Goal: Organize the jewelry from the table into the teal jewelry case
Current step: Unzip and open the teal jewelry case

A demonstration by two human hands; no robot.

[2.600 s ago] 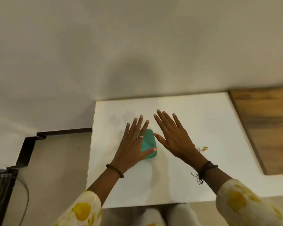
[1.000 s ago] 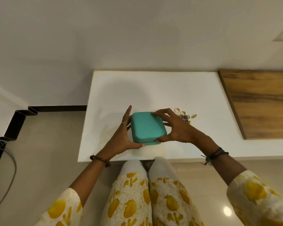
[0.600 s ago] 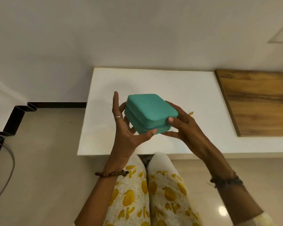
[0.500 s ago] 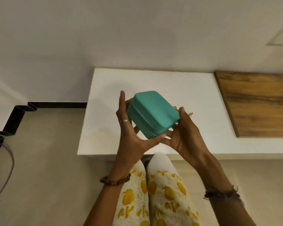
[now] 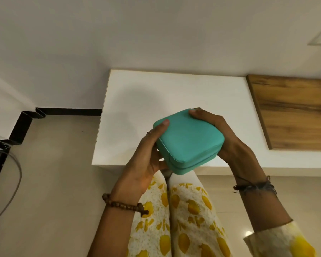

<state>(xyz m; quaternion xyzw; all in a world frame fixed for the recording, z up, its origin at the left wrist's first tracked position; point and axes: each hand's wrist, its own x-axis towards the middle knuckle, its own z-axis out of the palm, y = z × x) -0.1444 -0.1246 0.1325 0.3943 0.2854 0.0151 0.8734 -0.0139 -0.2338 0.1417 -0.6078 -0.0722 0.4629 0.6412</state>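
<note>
Case: the teal jewelry case (image 5: 188,140) is shut, lifted off the white tabletop (image 5: 174,93), tilted.
Grip: left hand (image 5: 146,160) and right hand (image 5: 228,138) both clasp its sides.
Done: nothing stored.
Left: opening it, loading jewelry, none visible now.

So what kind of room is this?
Probably a room in a home. There's a white table against a plain wall, a wood panel beside it, and a shiny tiled floor. Both hands hold a teal case.
</note>
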